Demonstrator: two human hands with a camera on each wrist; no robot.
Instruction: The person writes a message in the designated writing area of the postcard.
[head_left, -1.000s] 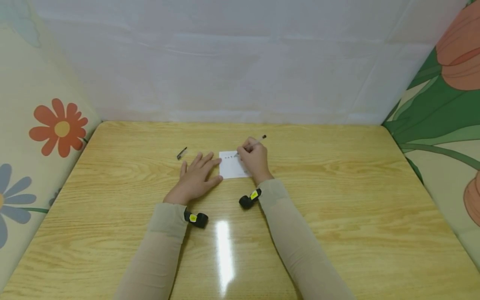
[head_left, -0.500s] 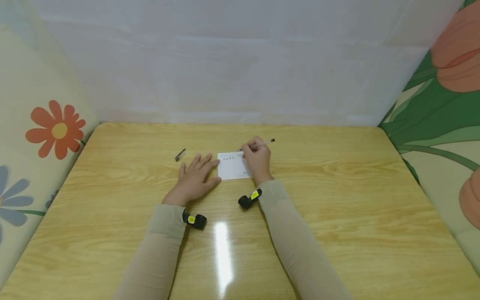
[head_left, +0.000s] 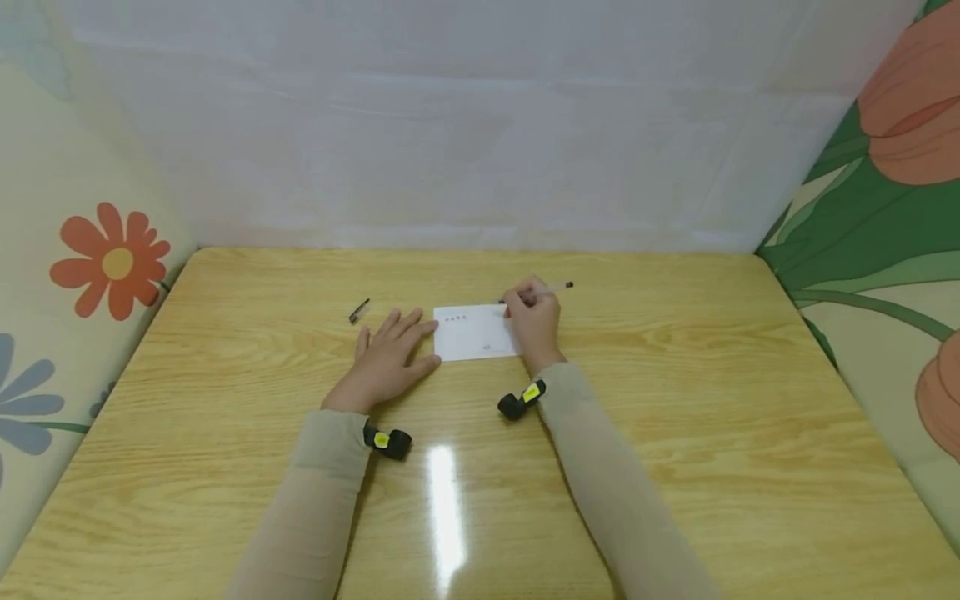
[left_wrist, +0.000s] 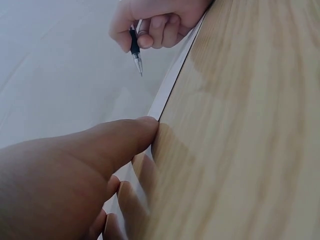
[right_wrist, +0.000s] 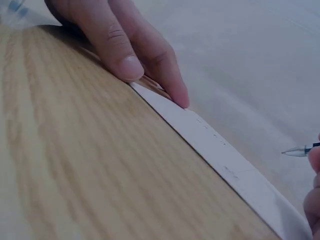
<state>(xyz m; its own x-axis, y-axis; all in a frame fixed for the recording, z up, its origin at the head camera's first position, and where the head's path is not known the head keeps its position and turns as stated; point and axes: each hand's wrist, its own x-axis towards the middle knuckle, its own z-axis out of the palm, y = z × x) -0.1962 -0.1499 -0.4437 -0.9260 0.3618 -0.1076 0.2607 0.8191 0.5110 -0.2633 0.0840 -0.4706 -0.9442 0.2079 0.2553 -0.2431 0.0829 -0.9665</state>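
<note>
A white sheet of paper (head_left: 472,337) lies on the table with a short row of small dark marks near its upper left and a faint mark lower down. My left hand (head_left: 386,360) is spread flat at its left edge, thumb and forefinger touching the edge. At the right end of the paper, my right hand (head_left: 536,323) pinches a pen (head_left: 557,288) with a clear barrel and black end. In the left wrist view the pen's black grip (left_wrist: 134,44) and metal tip show, the tip held above the paper. The right hand covers the paper's right end.
A pen cap (head_left: 359,312) with a black clip lies on the wooden table (head_left: 675,375), beyond the left hand's fingertips. A white sheet (head_left: 480,125) hangs along the back edge, and flower-patterned walls stand at both sides.
My right hand has moved rightward with the pen, and the pen's tip has lifted off the marks. More of the paper shows. My left hand has stayed at the paper's edge.
</note>
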